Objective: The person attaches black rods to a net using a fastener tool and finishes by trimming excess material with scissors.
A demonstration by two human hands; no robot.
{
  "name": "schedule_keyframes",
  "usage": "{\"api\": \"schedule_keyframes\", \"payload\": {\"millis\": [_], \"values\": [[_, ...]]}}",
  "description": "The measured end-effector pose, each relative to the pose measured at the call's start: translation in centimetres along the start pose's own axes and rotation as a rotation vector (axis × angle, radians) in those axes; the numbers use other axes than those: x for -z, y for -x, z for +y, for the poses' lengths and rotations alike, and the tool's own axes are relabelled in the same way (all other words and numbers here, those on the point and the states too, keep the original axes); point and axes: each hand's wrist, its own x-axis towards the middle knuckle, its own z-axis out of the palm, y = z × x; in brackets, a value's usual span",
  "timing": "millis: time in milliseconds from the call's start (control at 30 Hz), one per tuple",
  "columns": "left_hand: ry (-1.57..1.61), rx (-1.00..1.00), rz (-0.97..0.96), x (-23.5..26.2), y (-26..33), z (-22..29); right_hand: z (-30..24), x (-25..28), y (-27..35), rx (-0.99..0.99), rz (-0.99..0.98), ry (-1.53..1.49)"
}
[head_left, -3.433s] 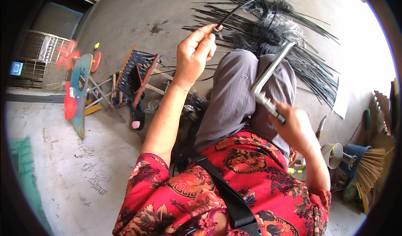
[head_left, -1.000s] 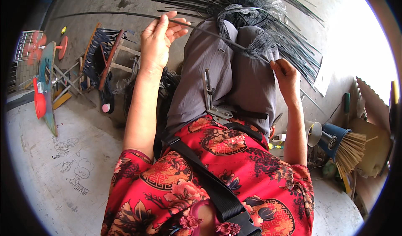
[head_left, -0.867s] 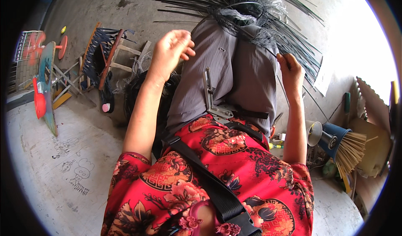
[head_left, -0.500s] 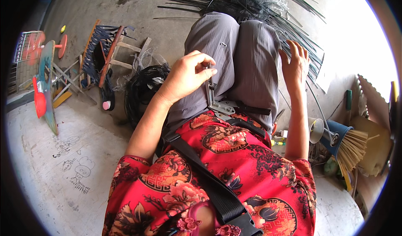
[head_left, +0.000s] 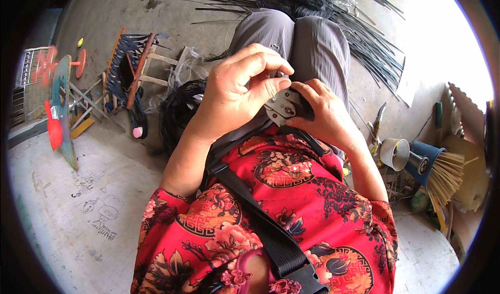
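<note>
My left hand [head_left: 237, 93] is above my lap with thumb and forefinger pinched together. A small grey metal piece shows at those fingertips; most of it is hidden. Directly beside it, my right hand [head_left: 328, 114] grips a pliers-like hand tool [head_left: 282, 107] with riveted metal plates. The fingers and thumb wrap around its far side, and its dark handle is mostly covered. The tool's plates sit close below my left thumb; whether the metal piece touches them I cannot tell. A small metal clip [head_left: 275, 47] lies on my grey trousers.
Dark strips [head_left: 372, 59] fan out on the floor beyond my knees. A coil of black strapping [head_left: 179, 103] is at my left, near a wooden folding chair [head_left: 140, 70] and a red fan [head_left: 53, 127]. On the right stand a white cup [head_left: 394, 154] and a broom [head_left: 442, 171].
My right hand has come in from the right and taken hold of the tool, which is raised off my lap. My left hand has shifted right, near the tool's plates.
</note>
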Motion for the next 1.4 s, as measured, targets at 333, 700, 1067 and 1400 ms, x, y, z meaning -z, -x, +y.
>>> {"api": "schedule_keyframes", "payload": {"millis": [333, 700, 1067, 1400], "values": [[-0.144, -0.123, 0.105, -0.1, -2.4, 3.7, -3.6, -2.7, -2.2, 0.225, 0.161, 0.015], [0.110, 0.469, 0.151, 1.5, 2.8, -4.4, -1.0, -3.1, 3.8, 0.151, -0.177, 0.133], [0.144, 0.509, 0.101, 0.2, 2.7, -4.9, 2.2, -3.0, -10.8, 0.103, 0.468, -0.008], [0.111, 0.489, 0.104, 0.4, 2.4, -5.3, 0.7, -1.6, -6.7, 0.091, 0.390, -0.217]]}}
